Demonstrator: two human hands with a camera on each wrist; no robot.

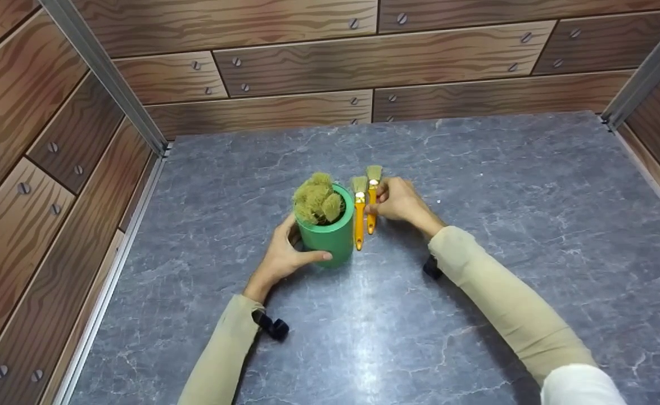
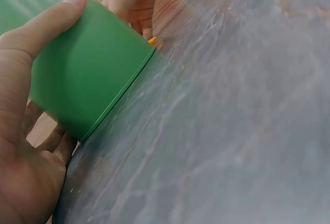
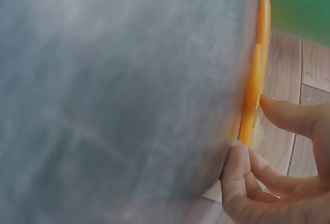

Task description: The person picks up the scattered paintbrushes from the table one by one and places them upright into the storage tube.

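My left hand point(image 1: 280, 254) grips a green cylindrical pot point(image 1: 330, 239), thumb across its front and fingers round the far side. Fuzzy yellow-green tufts point(image 1: 312, 199), much like brush bristles, stick up out of the pot's top. Just right of it, two paintbrushes with orange handles lie side by side, bristles pointing away. The nearer paintbrush point(image 1: 359, 225) lies close beside the pot. My right hand point(image 1: 402, 201) pinches the other paintbrush point(image 1: 371, 224) from the right, and in the right wrist view its thumb point(image 3: 289, 115) and fingers meet at the handle.
The work surface is a grey marbled tabletop point(image 1: 206, 225). Wood-patterned panels point(image 1: 307, 62) rise behind it and along both sides, with metal posts point(image 1: 105, 73) at the corners. A black wrist camera mount point(image 1: 271, 325) hangs from the left sleeve.
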